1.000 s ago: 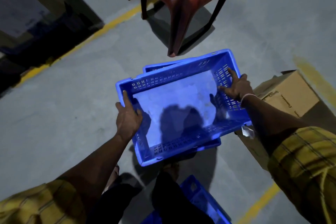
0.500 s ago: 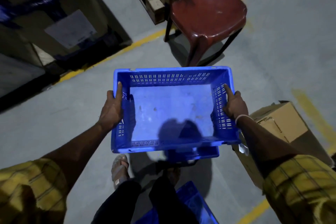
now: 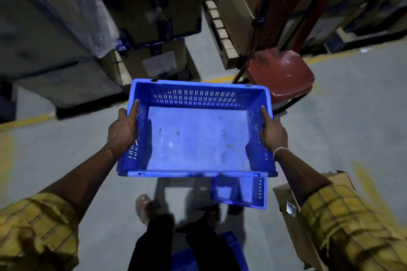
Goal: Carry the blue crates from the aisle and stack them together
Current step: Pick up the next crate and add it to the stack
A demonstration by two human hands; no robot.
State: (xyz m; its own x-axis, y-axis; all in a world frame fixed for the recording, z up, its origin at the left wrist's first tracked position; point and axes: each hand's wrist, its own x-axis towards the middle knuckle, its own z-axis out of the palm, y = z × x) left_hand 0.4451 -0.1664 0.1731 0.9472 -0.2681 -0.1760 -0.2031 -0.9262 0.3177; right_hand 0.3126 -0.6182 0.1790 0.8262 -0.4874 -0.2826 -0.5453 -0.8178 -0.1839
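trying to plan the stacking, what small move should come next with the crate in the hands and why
Probably lower the empty blue plastic crate toward the second blue crate on the grey concrete floor, just below its near edge. Left hand and right hand each have a grip on a side wall, holding it level in the air, so nothing blocks setting it down.

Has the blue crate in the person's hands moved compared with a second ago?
Yes. The held crate has come up off the crate on the floor and gone forward toward the red chair.
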